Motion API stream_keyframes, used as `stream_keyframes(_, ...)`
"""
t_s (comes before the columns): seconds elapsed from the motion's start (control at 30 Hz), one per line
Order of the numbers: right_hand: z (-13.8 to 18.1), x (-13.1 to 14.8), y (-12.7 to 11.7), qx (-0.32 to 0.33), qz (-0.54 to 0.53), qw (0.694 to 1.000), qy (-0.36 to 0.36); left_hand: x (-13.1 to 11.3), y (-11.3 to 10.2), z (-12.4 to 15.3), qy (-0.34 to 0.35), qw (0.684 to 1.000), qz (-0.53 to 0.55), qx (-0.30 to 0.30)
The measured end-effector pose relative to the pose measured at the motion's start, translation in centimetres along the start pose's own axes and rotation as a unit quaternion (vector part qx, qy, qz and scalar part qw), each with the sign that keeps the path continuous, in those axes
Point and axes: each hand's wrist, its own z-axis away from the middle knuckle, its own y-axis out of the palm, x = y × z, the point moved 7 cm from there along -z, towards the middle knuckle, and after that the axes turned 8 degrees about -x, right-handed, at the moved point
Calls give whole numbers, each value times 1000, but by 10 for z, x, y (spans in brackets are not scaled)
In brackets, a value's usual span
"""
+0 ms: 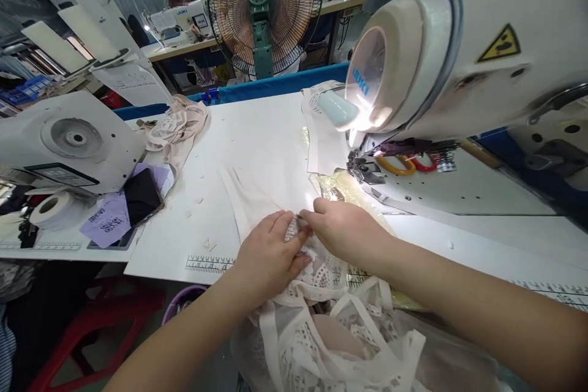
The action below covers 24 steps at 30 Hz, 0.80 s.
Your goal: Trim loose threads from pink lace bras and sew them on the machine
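Note:
My left hand [269,254] lies on a cream lace garment [321,324] at the table's front edge, fingers curled and pressing the lace. My right hand [342,226] meets it from the right, thumb and forefinger pinched on the same lace where the two hands touch. The garment spills off the edge toward my lap, with elastic straps hanging. A cream strip of the fabric [245,196] runs back across the white table [257,135]. The sewing machine's presser foot [365,168] stands just behind and right of my right hand.
A white Juki sewing machine [459,49] fills the right, with orange and red scissors [408,163] under its arm. At left sit a black phone [141,196], purple paper slips [108,220], a tape roll [52,208] and beige fabric pieces [177,125]. A green fan [261,6] stands behind.

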Motion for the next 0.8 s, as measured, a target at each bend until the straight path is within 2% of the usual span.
stream_keyframes(0.2,26,-10,-9,23,36,999,-7,-1,-3,-1,-5,1000,-6,-2)
stream_keyframes(0.3,34,-19,-7,-8,48,999,0,-2,-4,-1,-3,1000,-6,-2)
stream_keyframes(0.43,23,-16,0,-53,6,999,-10,-1,-5,-3,-4,1000,-13,3)
stream_keyframes(0.6,4,-5,5,-36,-20,999,-12,0,-3,-2,-2,1000,-12,14)
stream_keyframes(0.8,4,-2,-1,8,-13,1000,-8,0,-2,-3,4,1000,-16,4)
